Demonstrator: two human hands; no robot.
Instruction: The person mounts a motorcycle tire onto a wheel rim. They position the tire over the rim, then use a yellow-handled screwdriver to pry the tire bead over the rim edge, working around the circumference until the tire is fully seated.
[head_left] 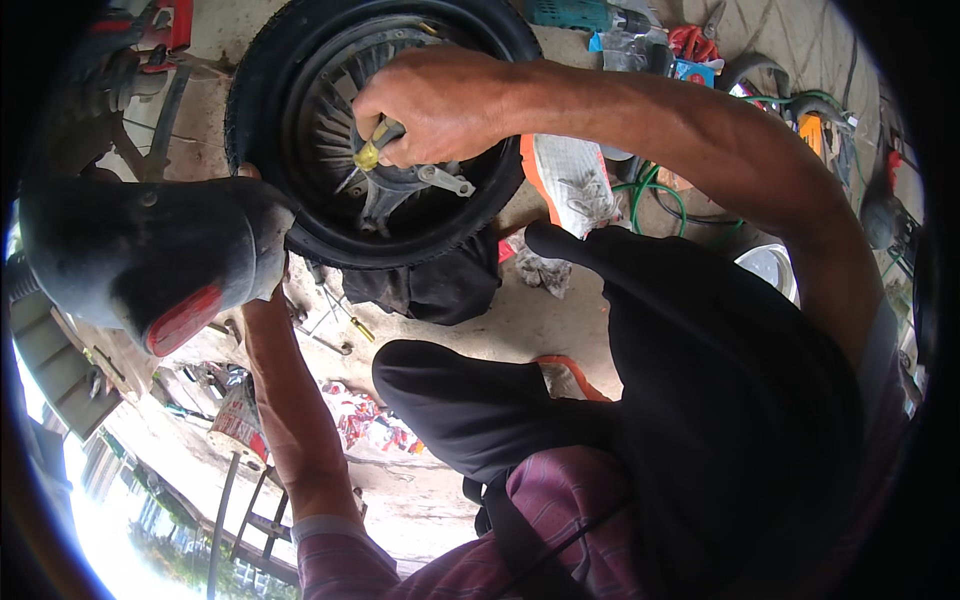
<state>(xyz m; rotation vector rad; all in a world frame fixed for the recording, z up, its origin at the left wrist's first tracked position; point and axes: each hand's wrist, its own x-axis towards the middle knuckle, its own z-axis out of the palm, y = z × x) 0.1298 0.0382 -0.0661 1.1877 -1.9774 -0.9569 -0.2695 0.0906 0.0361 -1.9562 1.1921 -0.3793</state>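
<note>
A black scooter-type wheel with a thick tyre [385, 255] and a finned dark hub [335, 120] is in front of me at the upper middle. My right hand [430, 110] reaches over it, closed round a screwdriver [375, 145] with a yellow and black handle. Its shaft points down and left toward the hub, beside a light metal lever [445, 180]. At the tyre's left edge is my left hand [275, 292], mostly hidden behind a black plastic mudguard [150, 240] with a red reflector [183, 320]. What its fingers grip is hidden.
Under the wheel lies a dark cloth [430, 290]. Hand tools, including a yellow-handled screwdriver [361, 328], lie on the floor left of my knee. A teal power drill [585, 14], red-handled pliers [692, 42] and green cable [640, 190] are at the upper right. A tin [238, 425] stands lower left.
</note>
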